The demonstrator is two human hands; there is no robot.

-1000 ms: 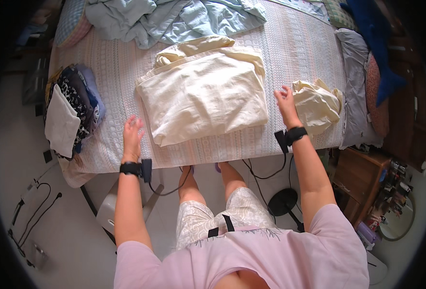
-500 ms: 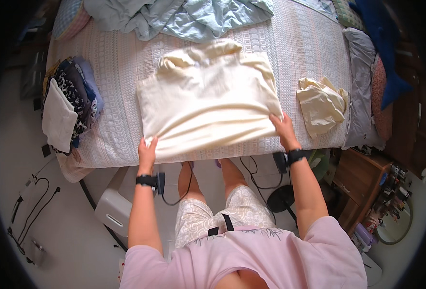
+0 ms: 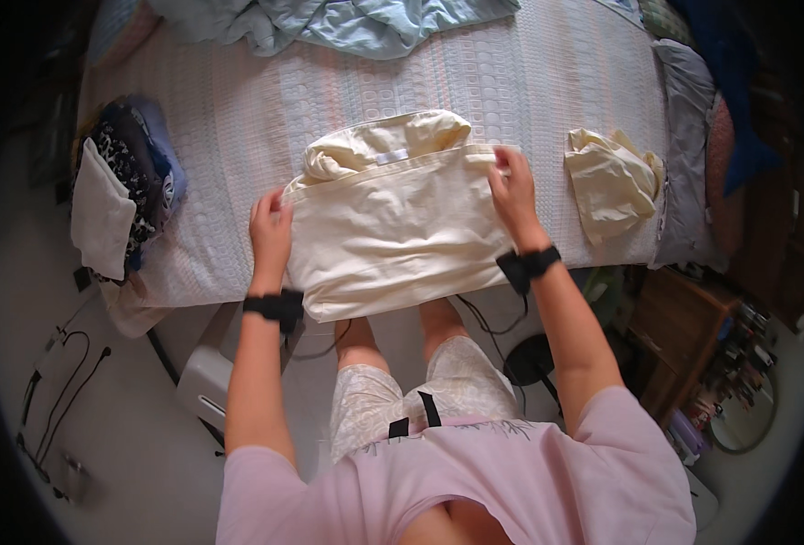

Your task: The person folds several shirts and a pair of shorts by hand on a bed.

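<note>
A cream cotton garment (image 3: pixel 393 227) lies folded over in front of me. Its upper part, which looks like a hood or collar (image 3: pixel 438 127) with a small white label, sticks out at the far side. The near edge hangs past the bed's front edge. At the garment's far left corner is my left hand (image 3: pixel 270 238), fingers loosely bent and apart, slightly blurred. My right hand (image 3: pixel 516 195) hovers at the far right corner, by a narrow folded strip, thumb and fingers apart. Neither hand shows a firm hold on the cloth.
A patterned bedspread (image 3: pixel 229 118) covers the bed. A stack of folded clothes (image 3: pixel 152 163) with a white piece (image 3: pixel 102 213) lies left. A crumpled cream cloth (image 3: pixel 611 186) and grey pillow (image 3: pixel 688 136) are right. A pale blue quilt (image 3: pixel 347 27) lies at the far side.
The garment has come closer to me and now overhangs the bed edge. Both hands have let go of its near edge and moved up to its far corners.
</note>
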